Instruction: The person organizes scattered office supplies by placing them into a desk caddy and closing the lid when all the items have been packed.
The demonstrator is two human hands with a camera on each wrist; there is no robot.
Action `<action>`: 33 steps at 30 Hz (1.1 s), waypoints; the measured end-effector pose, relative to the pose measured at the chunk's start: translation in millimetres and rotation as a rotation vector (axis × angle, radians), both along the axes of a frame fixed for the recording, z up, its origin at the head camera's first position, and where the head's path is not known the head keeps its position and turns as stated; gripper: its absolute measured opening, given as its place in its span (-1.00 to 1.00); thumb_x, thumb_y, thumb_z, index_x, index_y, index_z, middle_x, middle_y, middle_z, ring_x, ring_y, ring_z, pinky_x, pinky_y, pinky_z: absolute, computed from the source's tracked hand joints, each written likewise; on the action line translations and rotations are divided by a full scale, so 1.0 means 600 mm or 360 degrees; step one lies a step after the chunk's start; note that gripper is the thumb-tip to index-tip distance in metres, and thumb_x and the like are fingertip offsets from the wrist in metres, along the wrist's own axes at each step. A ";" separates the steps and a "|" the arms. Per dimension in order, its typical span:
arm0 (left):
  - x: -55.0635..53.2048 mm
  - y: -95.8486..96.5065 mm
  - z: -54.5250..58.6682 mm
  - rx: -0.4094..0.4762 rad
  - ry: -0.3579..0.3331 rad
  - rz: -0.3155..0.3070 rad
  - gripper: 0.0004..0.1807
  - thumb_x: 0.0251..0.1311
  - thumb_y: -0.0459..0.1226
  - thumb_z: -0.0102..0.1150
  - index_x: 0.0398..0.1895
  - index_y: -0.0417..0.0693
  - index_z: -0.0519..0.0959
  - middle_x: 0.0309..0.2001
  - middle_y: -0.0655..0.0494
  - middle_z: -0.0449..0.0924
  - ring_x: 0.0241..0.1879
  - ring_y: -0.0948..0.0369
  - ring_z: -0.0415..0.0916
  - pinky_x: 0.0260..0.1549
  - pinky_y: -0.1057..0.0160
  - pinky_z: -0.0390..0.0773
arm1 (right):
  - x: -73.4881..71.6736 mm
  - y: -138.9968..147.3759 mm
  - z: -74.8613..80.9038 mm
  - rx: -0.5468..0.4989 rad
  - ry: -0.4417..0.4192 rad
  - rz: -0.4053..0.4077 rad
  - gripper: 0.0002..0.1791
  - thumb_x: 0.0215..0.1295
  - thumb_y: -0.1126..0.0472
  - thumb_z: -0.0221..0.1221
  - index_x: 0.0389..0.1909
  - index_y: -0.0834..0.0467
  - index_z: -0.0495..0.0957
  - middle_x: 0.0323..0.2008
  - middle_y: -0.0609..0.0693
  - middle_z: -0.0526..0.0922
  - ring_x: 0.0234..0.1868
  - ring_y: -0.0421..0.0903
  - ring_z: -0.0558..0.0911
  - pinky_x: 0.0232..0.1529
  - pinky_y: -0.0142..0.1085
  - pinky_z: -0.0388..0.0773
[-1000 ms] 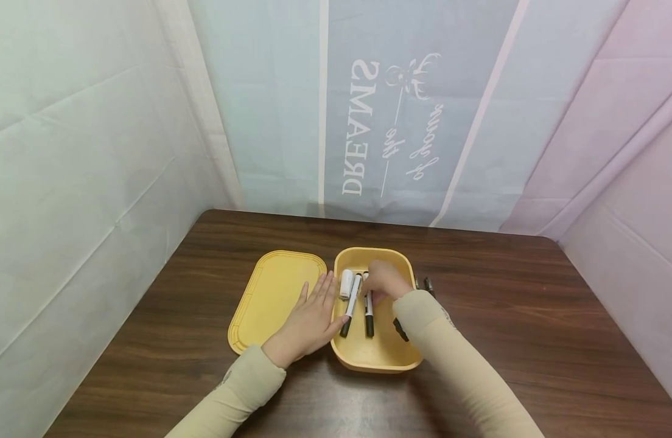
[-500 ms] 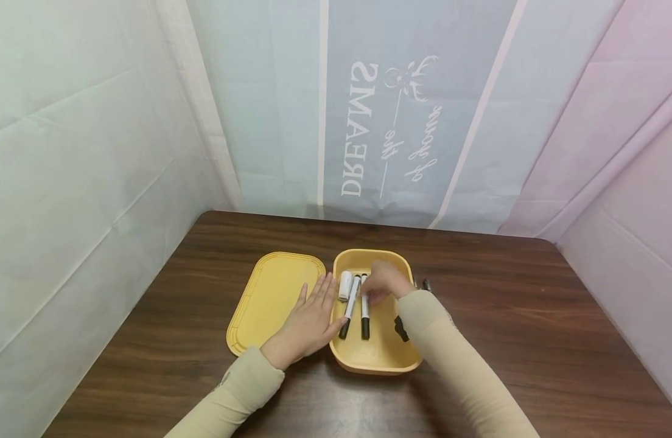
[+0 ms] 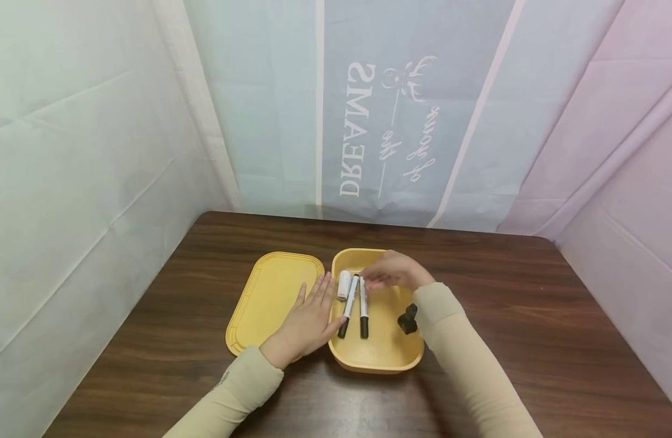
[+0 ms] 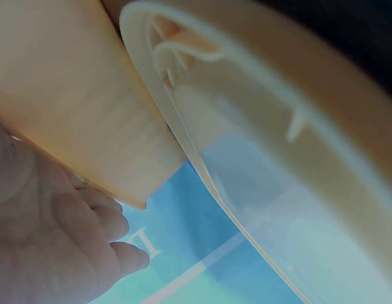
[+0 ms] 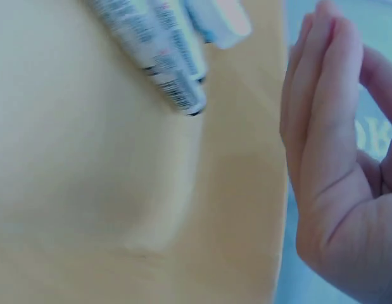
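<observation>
At yellow box (image 3: 385,350), right hand (image 3: 393,271), left hand (image 3: 307,316), fingers extended, empty — marker barcodes (image 5: 177,93), right wrist view only

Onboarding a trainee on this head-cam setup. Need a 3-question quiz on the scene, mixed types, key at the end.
1. How many white-and-black markers can be seen lying in the yellow box?

2. Where does the yellow lid lie?
A) Fitted on top of the yellow box
B) On the wood-grain table, beside the yellow box
C) Inside the yellow box

3. True or false: the right hand rests on the yellow lid.

Key:
1. Two.
2. B.
3. False; it is at the yellow box.
</observation>
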State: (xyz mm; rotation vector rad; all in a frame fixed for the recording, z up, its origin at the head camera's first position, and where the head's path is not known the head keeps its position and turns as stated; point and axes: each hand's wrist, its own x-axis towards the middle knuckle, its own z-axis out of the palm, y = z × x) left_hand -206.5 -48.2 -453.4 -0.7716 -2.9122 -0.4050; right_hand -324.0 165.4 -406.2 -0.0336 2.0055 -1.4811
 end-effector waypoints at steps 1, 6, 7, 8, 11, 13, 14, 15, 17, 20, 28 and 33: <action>0.001 0.000 0.000 -0.0001 -0.0001 0.0001 -0.22 0.41 0.02 -0.16 0.43 -0.40 0.01 0.46 -0.27 -0.08 0.45 -0.09 -0.16 0.33 -0.19 -0.13 | -0.002 0.005 0.003 -0.0082 -0.0023 -0.0015 -0.70 0.27 0.39 0.14 -0.11 0.59 0.51 -0.55 0.07 0.66 -0.56 -0.20 0.65 -0.43 -0.43 0.60; 0.002 -0.001 -0.002 -0.0008 0.0008 -0.0001 -0.22 0.41 0.02 -0.18 0.43 -0.40 0.00 0.46 -0.28 -0.09 0.45 -0.09 -0.16 0.33 -0.17 -0.12 | -0.005 0.038 0.021 -0.0451 -0.0111 -0.0111 -0.70 0.36 0.44 0.04 0.02 0.57 0.45 -0.42 0.09 0.69 -0.40 -0.15 0.69 -0.29 -0.42 0.60; 0.002 -0.001 -0.003 -0.0011 0.0011 -0.0004 -0.23 0.42 0.02 -0.18 0.43 -0.40 0.00 0.46 -0.28 -0.09 0.45 -0.09 -0.16 0.33 -0.17 -0.11 | -0.005 0.047 0.025 -0.0505 -0.0124 -0.0123 -0.72 0.37 0.44 0.02 0.01 0.55 0.47 -0.39 0.09 0.69 -0.37 -0.15 0.69 -0.26 -0.42 0.60; 0.002 -0.001 -0.003 -0.0010 0.0012 -0.0008 -0.23 0.42 0.02 -0.18 0.43 -0.40 0.00 0.46 -0.28 -0.10 0.45 -0.10 -0.16 0.33 -0.17 -0.11 | -0.005 0.055 0.029 -0.0550 -0.0138 -0.0148 -0.76 0.38 0.44 0.01 -0.05 0.50 0.52 -0.37 0.09 0.68 -0.36 -0.15 0.68 -0.25 -0.42 0.60; 0.002 -0.001 -0.004 -0.0020 0.0022 -0.0014 -0.23 0.42 0.02 -0.18 0.43 -0.40 0.00 0.46 -0.29 -0.09 0.44 -0.11 -0.15 0.33 -0.17 -0.10 | -0.003 0.080 0.040 -0.0638 -0.0173 -0.0223 -0.77 0.40 0.44 -0.01 -0.25 0.35 0.64 -0.34 0.10 0.67 -0.34 -0.15 0.68 -0.25 -0.43 0.59; 0.003 -0.001 -0.004 -0.0027 0.0031 -0.0017 -0.22 0.42 0.02 -0.18 0.43 -0.41 0.00 0.45 -0.29 -0.09 0.44 -0.11 -0.14 0.32 -0.18 -0.09 | -0.001 0.093 0.045 -0.0656 -0.0184 -0.0229 -0.73 0.41 0.43 -0.03 -0.33 0.30 0.66 -0.33 0.10 0.67 -0.33 -0.16 0.68 -0.24 -0.43 0.59; 0.003 -0.001 -0.004 -0.0024 0.0033 -0.0020 -0.22 0.42 0.02 -0.17 0.43 -0.41 0.00 0.45 -0.29 -0.09 0.44 -0.11 -0.14 0.32 -0.18 -0.09 | 0.000 0.099 0.047 -0.0656 -0.0184 -0.0228 -0.72 0.41 0.42 -0.03 -0.35 0.28 0.66 -0.34 0.09 0.67 -0.33 -0.16 0.68 -0.24 -0.43 0.59; 0.003 -0.001 -0.004 -0.0027 0.0036 -0.0021 -0.22 0.42 0.02 -0.17 0.43 -0.41 0.00 0.45 -0.29 -0.09 0.44 -0.11 -0.14 0.32 -0.18 -0.09 | 0.000 0.105 0.048 -0.0658 -0.0187 -0.0226 -0.72 0.41 0.42 -0.03 -0.35 0.29 0.66 -0.35 0.09 0.67 -0.33 -0.16 0.68 -0.24 -0.43 0.59; 0.004 -0.002 -0.005 -0.0029 0.0035 -0.0021 -0.22 0.42 0.02 -0.17 0.43 -0.41 -0.01 0.46 -0.28 -0.10 0.45 -0.09 -0.17 0.33 -0.18 -0.10 | 0.001 0.113 0.048 -0.0652 -0.0189 -0.0218 -0.72 0.42 0.42 -0.04 -0.33 0.30 0.65 -0.36 0.09 0.68 -0.33 -0.15 0.69 -0.25 -0.42 0.60; 0.004 -0.002 -0.006 -0.0036 0.0038 -0.0019 -0.22 0.42 0.03 -0.18 0.44 -0.40 -0.01 0.46 -0.28 -0.10 0.46 -0.07 -0.21 0.33 -0.17 -0.10 | 0.002 0.126 0.044 -0.0629 -0.0169 -0.0206 -0.72 0.43 0.41 -0.05 -0.33 0.30 0.65 -0.37 0.09 0.68 -0.34 -0.15 0.69 -0.27 -0.42 0.60; 0.005 -0.003 -0.011 -0.0039 0.0069 -0.0025 -0.22 0.42 0.02 -0.17 0.43 -0.41 0.00 0.45 -0.29 -0.09 0.44 -0.11 -0.14 0.32 -0.18 -0.07 | 0.003 0.169 0.040 -0.0537 -0.0125 -0.0196 -0.70 0.42 0.43 -0.05 -0.37 0.26 0.66 -0.42 0.07 0.70 -0.38 -0.17 0.70 -0.26 -0.41 0.60; 0.004 -0.002 -0.012 -0.0039 0.0053 -0.0026 -0.22 0.42 0.02 -0.19 0.43 -0.41 -0.01 0.46 -0.29 -0.10 0.45 -0.11 -0.16 0.32 -0.18 -0.09 | 0.003 0.191 0.039 -0.0320 0.0000 -0.0148 -0.75 0.39 0.42 -0.01 -0.34 0.27 0.65 -0.45 0.06 0.70 -0.39 -0.17 0.70 -0.28 -0.41 0.61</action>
